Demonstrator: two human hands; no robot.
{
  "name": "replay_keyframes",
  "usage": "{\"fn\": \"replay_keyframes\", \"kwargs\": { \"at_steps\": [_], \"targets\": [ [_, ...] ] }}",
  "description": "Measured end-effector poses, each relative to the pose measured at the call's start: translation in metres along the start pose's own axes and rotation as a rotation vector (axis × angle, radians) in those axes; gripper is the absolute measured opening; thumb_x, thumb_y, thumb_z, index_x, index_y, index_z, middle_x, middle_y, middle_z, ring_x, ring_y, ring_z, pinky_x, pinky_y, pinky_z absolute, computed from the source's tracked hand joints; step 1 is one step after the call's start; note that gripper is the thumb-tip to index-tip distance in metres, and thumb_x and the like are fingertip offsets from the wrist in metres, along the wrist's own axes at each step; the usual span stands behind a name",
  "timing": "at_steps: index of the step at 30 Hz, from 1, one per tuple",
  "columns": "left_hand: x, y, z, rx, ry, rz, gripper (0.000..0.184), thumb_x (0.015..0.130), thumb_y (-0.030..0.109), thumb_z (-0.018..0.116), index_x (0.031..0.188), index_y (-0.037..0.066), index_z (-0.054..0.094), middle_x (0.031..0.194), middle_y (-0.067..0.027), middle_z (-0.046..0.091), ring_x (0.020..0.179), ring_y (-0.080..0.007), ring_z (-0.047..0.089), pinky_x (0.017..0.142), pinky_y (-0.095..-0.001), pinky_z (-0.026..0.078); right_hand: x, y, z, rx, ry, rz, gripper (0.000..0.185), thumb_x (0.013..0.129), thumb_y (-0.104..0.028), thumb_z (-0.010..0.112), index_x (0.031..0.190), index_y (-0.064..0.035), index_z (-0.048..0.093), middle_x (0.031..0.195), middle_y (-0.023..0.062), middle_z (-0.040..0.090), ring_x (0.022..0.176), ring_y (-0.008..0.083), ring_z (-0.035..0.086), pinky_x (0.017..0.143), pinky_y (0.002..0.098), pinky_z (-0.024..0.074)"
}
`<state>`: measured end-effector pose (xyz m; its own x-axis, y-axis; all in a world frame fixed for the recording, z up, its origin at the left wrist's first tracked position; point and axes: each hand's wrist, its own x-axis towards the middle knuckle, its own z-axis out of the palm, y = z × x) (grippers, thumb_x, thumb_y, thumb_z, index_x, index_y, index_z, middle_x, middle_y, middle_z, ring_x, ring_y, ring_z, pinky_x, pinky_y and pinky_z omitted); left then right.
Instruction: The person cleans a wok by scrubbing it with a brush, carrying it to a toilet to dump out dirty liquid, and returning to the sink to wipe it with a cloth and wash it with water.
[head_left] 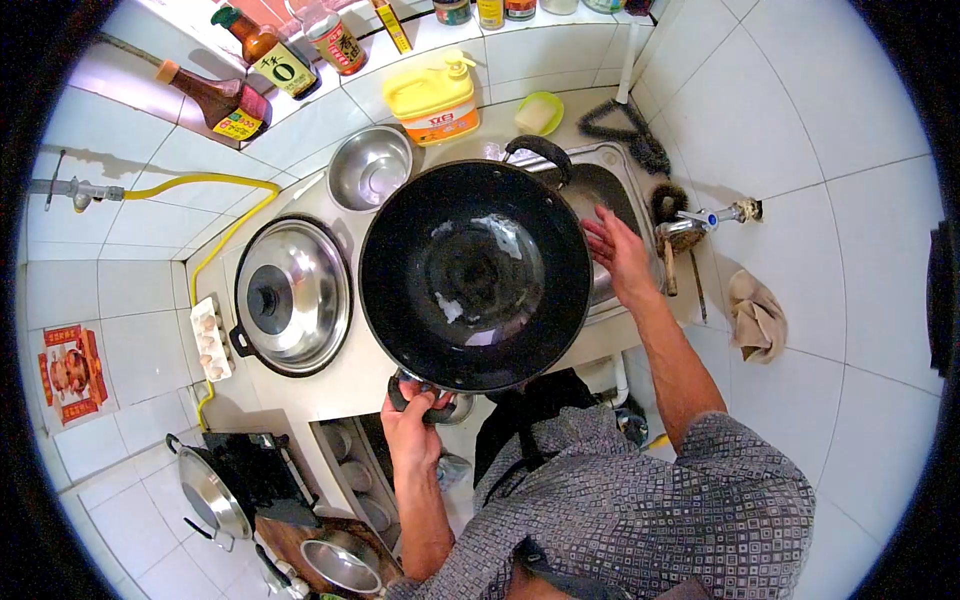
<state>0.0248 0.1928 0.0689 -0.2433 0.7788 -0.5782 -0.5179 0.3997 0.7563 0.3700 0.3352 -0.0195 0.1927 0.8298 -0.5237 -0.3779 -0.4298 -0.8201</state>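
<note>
A large black wok (pixel 400 270) is held over the counter's front, its far right side overlapping the sink (pixel 610 180). My left hand (pixel 412 428) is closed round the wok's near loop handle, at the bottom of the rim. Beside the wok's right edge is my right hand (pixel 622 255), fingers apart and holding nothing; whether its fingertips touch the rim I cannot tell. The far handle (pixel 540 150) sticks out free over the sink. Wet, shiny patches show on the wok's inner base.
Left of the wok lie a lidded pan (pixel 300 300) and a steel bowl (pixel 370 168). Behind it stand a yellow detergent jug (pixel 435 98) and a green soap dish (pixel 540 113). The tap (pixel 690 225) juts from the right wall. An egg carton (pixel 210 340) sits at left.
</note>
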Motion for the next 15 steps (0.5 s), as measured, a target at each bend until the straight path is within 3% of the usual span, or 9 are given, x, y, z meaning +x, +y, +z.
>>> {"fn": "replay_keyframes", "kwargs": {
  "at_steps": [5,8,10,11,13,14,15],
  "targets": [
    [0.004,-0.003,-0.009,-0.075,-0.046,0.036,0.023,0.079,-0.012,0.054,0.095,0.004,0.056,0.096,-0.0053,0.060,0.079,-0.0157,0.060,0.074,-0.0346,0.059,-0.011,0.006,-0.002,0.018,0.028,0.025,0.050,0.099,-0.044,0.054,0.134,-0.0087,0.055,0.125,0.0104,0.064,0.103,0.0185,0.064,0.088,0.0323,0.0500],
    [0.005,-0.001,0.000,-0.075,-0.039,0.016,0.022,0.079,-0.012,0.054,0.093,0.005,0.055,0.094,-0.0055,0.060,0.082,-0.0170,0.061,0.074,-0.0346,0.059,-0.030,0.016,-0.008,-0.136,0.148,-0.127,0.038,0.099,-0.033,0.057,0.122,-0.0031,0.061,0.116,0.0099,0.067,0.097,0.0174,0.065,0.082,0.0290,0.0512],
    [0.005,0.002,0.015,-0.027,-0.008,-0.005,0.022,0.079,-0.012,0.055,0.090,0.006,0.053,0.093,-0.0047,0.058,0.084,-0.0186,0.062,0.073,-0.0354,0.058,-0.052,0.018,-0.012,-0.409,0.298,-0.463,0.025,0.096,-0.019,0.063,0.112,-0.0005,0.064,0.105,0.0091,0.067,0.092,0.0163,0.064,0.075,0.0264,0.0505],
    [0.008,-0.002,0.018,-0.032,-0.022,-0.012,0.022,0.079,-0.012,0.055,0.090,0.006,0.053,0.093,-0.0047,0.058,0.084,-0.0186,0.062,0.073,-0.0354,0.058,-0.065,0.008,-0.010,-0.416,0.310,-0.471,0.025,0.096,-0.019,0.063,0.112,-0.0005,0.064,0.105,0.0091,0.067,0.092,0.0163,0.064,0.075,0.0264,0.0505],
    [0.016,-0.012,0.016,-0.006,-0.063,-0.026,0.023,0.078,-0.012,0.055,0.086,0.008,0.049,0.092,-0.0042,0.056,0.086,-0.0199,0.063,0.074,-0.0369,0.057,-0.094,-0.024,-0.005,-0.698,0.458,-0.865,0.022,0.092,-0.011,0.065,0.111,-0.0002,0.064,0.102,0.0097,0.066,0.089,0.0149,0.063,0.073,0.0266,0.0493],
    [0.025,-0.023,0.010,-0.028,-0.101,-0.033,0.023,0.079,-0.012,0.055,0.084,0.009,0.047,0.097,-0.0057,0.057,0.087,-0.0207,0.063,0.075,-0.0373,0.057,-0.102,-0.039,-0.001,-0.667,0.509,-0.965,0.021,0.089,-0.009,0.068,0.108,-0.0020,0.066,0.103,0.0118,0.065,0.095,0.0207,0.063,0.080,0.0315,0.0495],
    [0.027,-0.025,0.016,0.016,-0.068,-0.053,0.025,0.080,-0.013,0.055,0.083,0.009,0.044,0.097,-0.0061,0.056,0.087,-0.0211,0.064,0.076,-0.0377,0.056,-0.106,-0.057,0.003,-0.666,0.507,-0.967,0.021,0.089,-0.009,0.068,0.108,-0.0020,0.066,0.103,0.0118,0.065,0.095,0.0207,0.063,0.080,0.0315,0.0495]
  ]
}}
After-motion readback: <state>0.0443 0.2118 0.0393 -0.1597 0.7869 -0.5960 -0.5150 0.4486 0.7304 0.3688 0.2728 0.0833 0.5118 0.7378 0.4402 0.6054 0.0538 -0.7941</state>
